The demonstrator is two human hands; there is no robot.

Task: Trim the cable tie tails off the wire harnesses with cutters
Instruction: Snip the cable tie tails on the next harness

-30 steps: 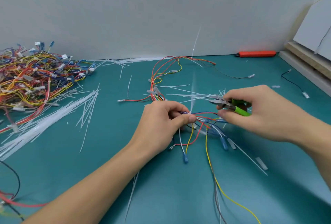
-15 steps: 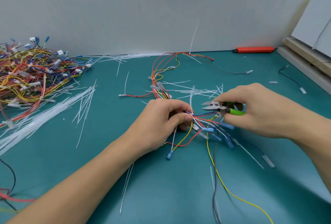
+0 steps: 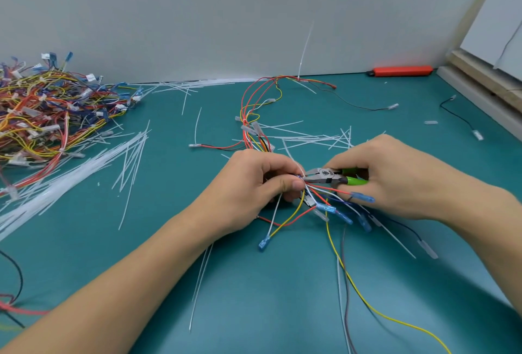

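My left hand (image 3: 254, 184) pinches a wire harness (image 3: 254, 116) of red, yellow and white wires at a tied spot in the middle of the teal table. A white cable tie tail (image 3: 291, 153) sticks up from that spot, just past my thumb. My right hand (image 3: 395, 178) grips green-handled cutters (image 3: 330, 177), whose metal jaws point left and touch the base of the tail at my left fingertips. Blue terminals (image 3: 327, 208) on loose wire ends fan out below both hands.
A large pile of harnesses (image 3: 42, 116) lies at the far left, with a spread of white tie strips (image 3: 84, 161) beside it. Cut tails (image 3: 310, 137) litter the table behind my hands. An orange tool (image 3: 401, 71) lies by the wall; wooden boards (image 3: 485, 82) stand at right.
My right hand has brought the cutters leftward until their jaws meet the tie at my left fingertips. My left hand turned the bundle, and the tail now leans left.
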